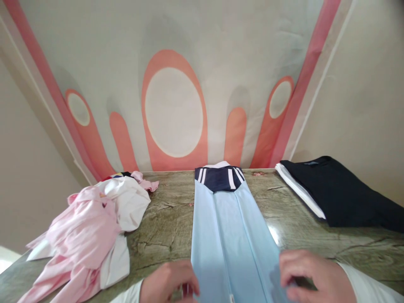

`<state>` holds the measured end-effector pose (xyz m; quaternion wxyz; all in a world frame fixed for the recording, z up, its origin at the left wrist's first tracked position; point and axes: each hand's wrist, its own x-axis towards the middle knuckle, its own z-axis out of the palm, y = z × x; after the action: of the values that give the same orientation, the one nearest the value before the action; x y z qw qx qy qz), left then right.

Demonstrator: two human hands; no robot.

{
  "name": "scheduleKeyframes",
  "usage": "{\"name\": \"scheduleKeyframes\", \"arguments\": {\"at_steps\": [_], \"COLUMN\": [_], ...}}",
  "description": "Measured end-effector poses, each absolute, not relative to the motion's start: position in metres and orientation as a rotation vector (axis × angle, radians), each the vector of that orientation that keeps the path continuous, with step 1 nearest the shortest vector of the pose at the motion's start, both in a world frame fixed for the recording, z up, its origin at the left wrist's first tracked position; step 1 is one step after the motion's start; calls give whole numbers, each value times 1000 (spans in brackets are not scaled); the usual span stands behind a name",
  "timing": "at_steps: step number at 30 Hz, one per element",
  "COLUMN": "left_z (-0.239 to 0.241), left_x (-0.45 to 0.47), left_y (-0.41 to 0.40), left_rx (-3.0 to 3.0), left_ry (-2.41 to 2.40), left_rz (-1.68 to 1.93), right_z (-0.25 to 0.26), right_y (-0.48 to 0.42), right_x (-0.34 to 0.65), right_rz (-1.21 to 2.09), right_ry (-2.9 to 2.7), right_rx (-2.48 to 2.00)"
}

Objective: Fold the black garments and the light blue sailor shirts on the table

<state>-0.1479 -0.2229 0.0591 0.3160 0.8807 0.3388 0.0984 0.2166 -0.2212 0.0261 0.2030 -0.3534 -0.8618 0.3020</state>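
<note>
A light blue garment (227, 235) with a navy, white-striped collar (219, 176) lies folded into a long narrow strip down the middle of the table. My left hand (170, 283) pinches its near left edge, fingers closed on the cloth. At the near right edge my right hand (311, 275) grips the cloth with curled fingers. Both sleeves are white.
A loose heap of pink and white clothes (91, 231) lies at the left. A folded stack, black garment (341, 193) on a white one, sits at the right. The greenish marble-pattern table (164, 223) meets a wall with orange and pink shapes.
</note>
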Motion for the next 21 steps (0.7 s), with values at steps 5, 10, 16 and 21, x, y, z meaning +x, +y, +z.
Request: {"name": "scheduleKeyframes", "arguments": {"at_steps": [5, 10, 16, 21], "left_z": [60, 21, 12, 14], "left_x": [-130, -117, -116, -118], "left_y": [-161, -136, -152, -152], "left_rx": [2552, 2811, 2906, 2900], "left_ry": [1066, 1237, 1249, 1266], "left_rz": [414, 302, 155, 86], "right_z": [33, 9, 6, 8], "right_y": [-162, -133, -145, -144], "right_x": [208, 206, 209, 212], "right_rz": [553, 387, 413, 406], "right_ry": [-2266, -2315, -2371, -2398], "right_rx": [-1102, -1119, -1129, -1157]}}
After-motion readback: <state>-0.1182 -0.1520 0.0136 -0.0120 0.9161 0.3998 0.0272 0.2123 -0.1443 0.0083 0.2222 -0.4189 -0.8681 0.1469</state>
